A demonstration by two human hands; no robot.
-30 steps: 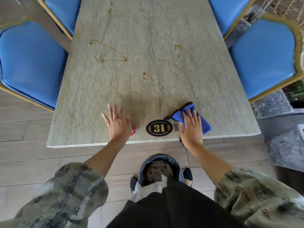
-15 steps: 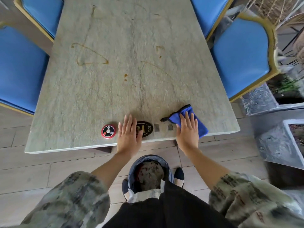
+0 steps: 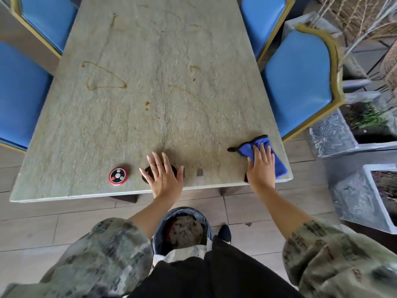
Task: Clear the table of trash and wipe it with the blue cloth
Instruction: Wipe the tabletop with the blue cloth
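lined bin (image 3: 182,230) on floor between feet, directly below near worktop edge; placed, by judgement, to catch swept trash. left hand (image 3: 163,177) flat, fingers straight and spread, resting on dark oval plaque (image 3: 145,173), likely steadying it clear of wipe path. red call button (image 3: 118,176) just beside, left. right hand (image 3: 261,168) flat, fingers extended, pressing blue cloth (image 3: 277,163) at near right corner. worktop (image 3: 150,61) beyond carries brown streaks (image 3: 103,77); wiping barely begun there. blue chairs (image 3: 298,80) flank sides.
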